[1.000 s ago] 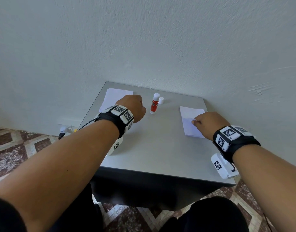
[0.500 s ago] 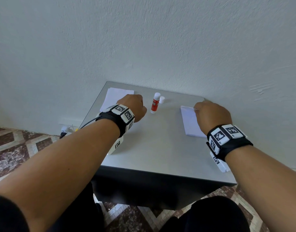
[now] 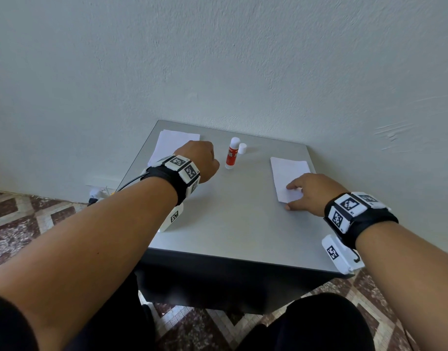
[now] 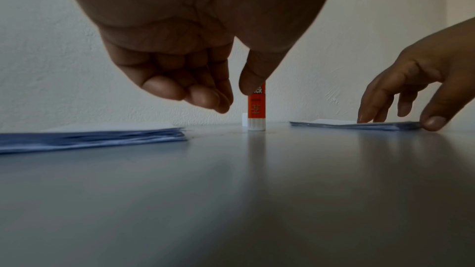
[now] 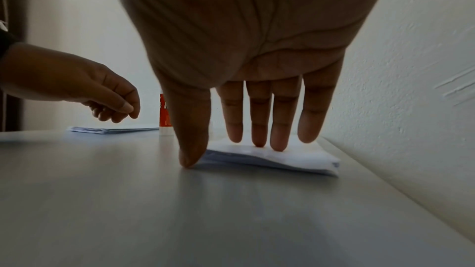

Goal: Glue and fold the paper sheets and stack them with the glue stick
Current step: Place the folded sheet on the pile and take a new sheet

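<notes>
A: Status on your hands?

B: Your right hand point(image 3: 308, 192) is flat on the folded stack point(image 3: 289, 177) at right of centre in the head view: fingers point(image 5: 279, 139) straight and pressing the top sheet, thumb at the near left corner on the desk point(image 3: 238, 224). It grasps nothing.

A: Left?

B: Your left hand point(image 3: 200, 162) hangs loosely curled over the desk, empty, thumb and fingertips point(image 4: 205, 98) close but not pinching anything.

A: Glue stick?

B: Glue stick point(image 3: 231, 154) stands upright at upper centre, long axis vertical, uncapped; its cap point(image 3: 242, 148) sits just behind it. It's just right of your left hand, apart from it, and well left of your right. The unfolded sheets point(image 3: 174, 141) lie at upper left, partly under your left wrist.

A: So?

B: My read: the left hand is nearer. Take the stick from the side, around the barrel.
</notes>
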